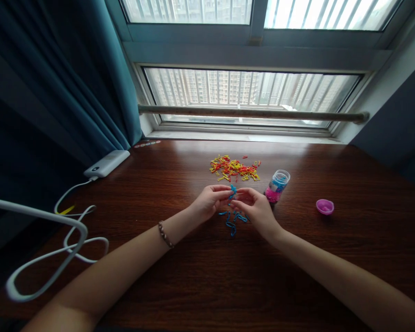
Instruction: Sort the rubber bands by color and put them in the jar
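Above the middle of the table, my left hand (211, 203) pinches a small bunch of blue loops (233, 190) between thumb and fingertips. My right hand (257, 212) meets it from the right, its thumb and fingers closed at the lower end of the bunch. What exactly lies in the right fingertips is too small to make out. Loose blue loops (231, 226), thin and long like paper clips or small bands, are scattered on the table just below both hands. Beyond the hands lies a pile of similar red and yellow pieces (235, 168).
A clear jar (277, 184) with blue and pink on it stands close to my right hand. Farther right sits a small pink cup-shaped cap (325, 207). A white power bank (107, 163) and its looped white cable (69, 249) occupy the left, beside a blue curtain (100, 83).
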`<state>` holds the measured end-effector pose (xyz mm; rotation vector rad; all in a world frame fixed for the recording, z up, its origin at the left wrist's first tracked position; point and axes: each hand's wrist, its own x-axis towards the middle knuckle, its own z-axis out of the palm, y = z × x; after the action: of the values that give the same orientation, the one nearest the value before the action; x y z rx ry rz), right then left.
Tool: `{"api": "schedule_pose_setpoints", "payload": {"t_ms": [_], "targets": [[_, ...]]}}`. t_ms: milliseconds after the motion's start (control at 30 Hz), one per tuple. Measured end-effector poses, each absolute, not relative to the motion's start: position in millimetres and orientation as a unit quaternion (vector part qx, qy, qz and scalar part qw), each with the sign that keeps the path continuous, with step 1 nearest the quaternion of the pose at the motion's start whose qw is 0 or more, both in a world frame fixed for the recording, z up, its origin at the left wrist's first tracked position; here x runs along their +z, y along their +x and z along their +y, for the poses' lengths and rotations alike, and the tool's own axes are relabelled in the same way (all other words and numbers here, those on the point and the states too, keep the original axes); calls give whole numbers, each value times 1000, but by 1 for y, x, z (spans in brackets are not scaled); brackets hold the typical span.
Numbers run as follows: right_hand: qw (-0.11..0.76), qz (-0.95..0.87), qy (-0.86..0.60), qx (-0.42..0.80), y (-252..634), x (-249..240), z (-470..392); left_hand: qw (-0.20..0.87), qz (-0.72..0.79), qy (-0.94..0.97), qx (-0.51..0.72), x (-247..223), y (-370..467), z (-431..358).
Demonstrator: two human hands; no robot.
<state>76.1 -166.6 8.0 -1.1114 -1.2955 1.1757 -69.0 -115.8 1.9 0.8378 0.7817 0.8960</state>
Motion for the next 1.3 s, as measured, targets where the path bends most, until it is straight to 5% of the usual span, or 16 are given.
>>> {"api": "schedule_pose_setpoints", "payload": {"t_ms": [567,967,1300], "targets": [[535,-525,-467,469,85,4,-162,785,342,332,397,-3,-67,-117],[528,-372,-417,639,83,2,-166,718,363,400,439,1,-61,-133],[565,-346,-433,612,81,5,-169,717,370,400,435,5,-59,-140]]}}
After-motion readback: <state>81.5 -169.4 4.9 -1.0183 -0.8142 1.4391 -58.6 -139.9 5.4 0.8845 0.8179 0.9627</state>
